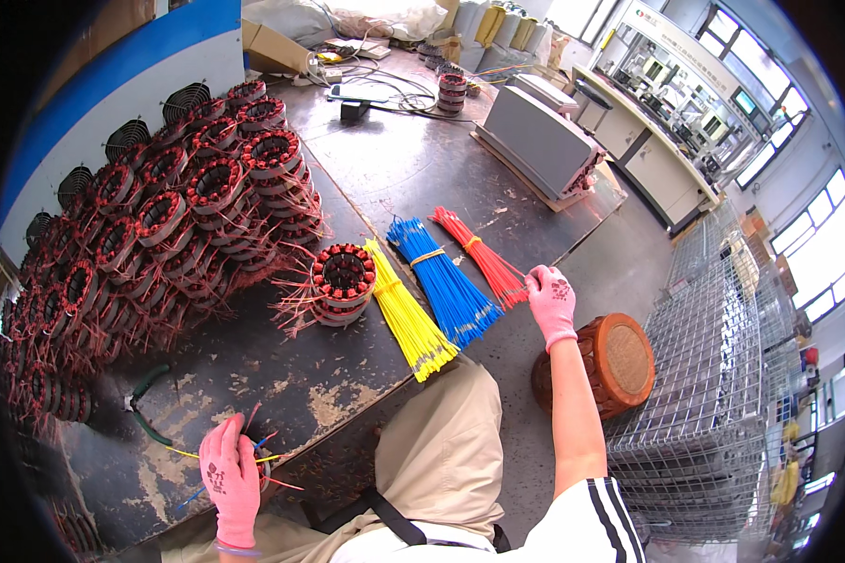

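Over the table's front edge, my left hand (230,474) in a pink glove has its fingers curled closed. Short yellow, blue and red wires (183,452) stick out around it; the hand hides where they meet. My right hand (551,298), also gloved in pink, pinches at the near end of the red wire bundle (479,255). Left of that bundle lie a banded blue wire bundle (444,281) and a yellow wire bundle (408,314). A ring-shaped motor stator (343,286) with red coils and loose leads stands beside the yellow bundle.
Stacked stators (160,220) fill the table's left side. Green-handled pliers (145,403) lie in front of them. A grey metal box (540,141) sits at the far right of the worn dark table (347,399). A wooden stool (620,366) and wire-mesh cage (695,394) stand right.
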A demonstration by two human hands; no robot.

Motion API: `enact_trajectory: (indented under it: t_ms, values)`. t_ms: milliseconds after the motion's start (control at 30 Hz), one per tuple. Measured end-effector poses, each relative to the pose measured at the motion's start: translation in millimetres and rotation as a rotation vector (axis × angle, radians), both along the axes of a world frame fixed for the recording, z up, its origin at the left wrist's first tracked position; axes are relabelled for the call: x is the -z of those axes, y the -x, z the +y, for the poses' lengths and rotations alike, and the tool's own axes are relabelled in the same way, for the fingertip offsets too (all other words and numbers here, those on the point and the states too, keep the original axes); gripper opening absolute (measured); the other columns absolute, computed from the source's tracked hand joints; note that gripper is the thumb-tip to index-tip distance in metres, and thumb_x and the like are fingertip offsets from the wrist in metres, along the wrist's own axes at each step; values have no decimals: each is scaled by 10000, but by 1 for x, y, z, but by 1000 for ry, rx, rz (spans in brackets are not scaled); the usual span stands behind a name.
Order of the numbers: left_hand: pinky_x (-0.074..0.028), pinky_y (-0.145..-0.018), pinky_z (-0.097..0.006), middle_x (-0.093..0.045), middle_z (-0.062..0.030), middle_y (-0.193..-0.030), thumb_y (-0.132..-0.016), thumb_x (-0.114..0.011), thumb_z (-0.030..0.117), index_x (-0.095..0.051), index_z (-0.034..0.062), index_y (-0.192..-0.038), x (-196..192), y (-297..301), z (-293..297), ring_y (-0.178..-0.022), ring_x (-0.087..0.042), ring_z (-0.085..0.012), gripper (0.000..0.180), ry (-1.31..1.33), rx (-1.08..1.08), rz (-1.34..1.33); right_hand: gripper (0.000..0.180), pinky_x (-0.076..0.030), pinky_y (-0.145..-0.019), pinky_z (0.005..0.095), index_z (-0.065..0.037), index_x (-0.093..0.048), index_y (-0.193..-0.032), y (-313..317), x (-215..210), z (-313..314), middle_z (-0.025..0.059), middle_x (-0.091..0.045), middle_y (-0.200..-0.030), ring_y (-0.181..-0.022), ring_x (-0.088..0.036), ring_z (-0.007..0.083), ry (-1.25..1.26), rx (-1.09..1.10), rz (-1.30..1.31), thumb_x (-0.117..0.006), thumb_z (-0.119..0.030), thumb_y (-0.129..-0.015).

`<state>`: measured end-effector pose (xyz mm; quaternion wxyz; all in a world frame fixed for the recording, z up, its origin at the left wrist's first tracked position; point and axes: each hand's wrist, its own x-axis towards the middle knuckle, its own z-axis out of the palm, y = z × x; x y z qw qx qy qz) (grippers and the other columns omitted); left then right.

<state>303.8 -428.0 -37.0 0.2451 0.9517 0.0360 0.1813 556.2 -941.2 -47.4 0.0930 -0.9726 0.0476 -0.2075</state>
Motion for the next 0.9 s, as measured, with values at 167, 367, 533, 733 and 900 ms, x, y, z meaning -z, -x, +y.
enact_trajectory:
  t_ms: [167,367,533,733,900]
  values:
    - [-453,-1004,-450,-661,-163,-1196,-944,-591,56,-653,16,-1230,-1,1,0,-1110,-603,-363,296,-4,-7,-6,226,-501,-862,438,-134,-713,-1015,4,-1,17,68,-680,-1023,-1025,-649,287,38,35,-66,-708,-331,-903]
    - [-452,-1007,-450,-661,-162,-1198,-945,-595,60,-654,19,-1230,-2,0,0,-1112,-603,-361,293,-8,-6,4,233,-502,-895,430,-142,-726,-995,3,3,38,57,-688,-1028,-1043,-648,274,20,76,177,-749,-336,-868]
    - [-453,-1006,-448,-661,-160,-1198,-945,-602,63,-654,23,-1233,-1,1,0,-1116,-603,-358,295,3,-9,4,191,-530,-852,436,-130,-701,-935,-6,9,34,72,-700,-993,-981,-674,290,-83,52,136,-737,-309,-875]
    - [-452,-1017,-446,-657,-165,-1225,-972,-574,77,-648,28,-1254,-2,1,2,-1145,-598,-355,295,-2,-8,33,186,-528,-862,434,-136,-702,-962,-4,6,34,75,-697,-1006,-992,-671,283,-4,88,141,-723,-300,-876]
    - [-452,-1019,-448,-657,-167,-1232,-969,-578,78,-649,27,-1254,-2,2,1,-1148,-598,-357,298,0,-11,34,194,-525,-855,426,-133,-699,-978,-7,4,33,74,-696,-1007,-981,-673,283,8,67,162,-710,-302,-885]
